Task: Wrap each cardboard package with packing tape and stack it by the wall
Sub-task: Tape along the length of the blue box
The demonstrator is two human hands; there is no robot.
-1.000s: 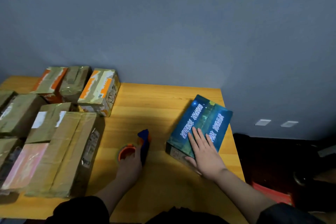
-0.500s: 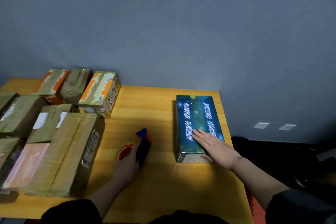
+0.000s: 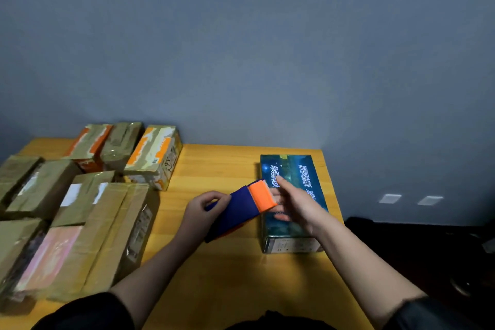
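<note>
Both hands met over the near end of the glossy blue printed cardboard box [image 3: 292, 203], which lay lengthwise on the yellow wooden tabletop [image 3: 222, 276], close to its right edge and near the grey wall [image 3: 241, 48]. My left hand [image 3: 203, 211] gripped the blue tape dispenser with the orange serrated head [image 3: 241, 209], fingers curled round its body. My right hand [image 3: 297, 206] reached to the orange head, fingers mostly straight; whether it pinched a tape end I could not tell. I judged the step was pulling tape free: I would keep the dispenser steady, draw the end out straight, then press it flat onto the box top. Taped brown cardboard packages [image 3: 80, 209] sat stacked at the left
</note>
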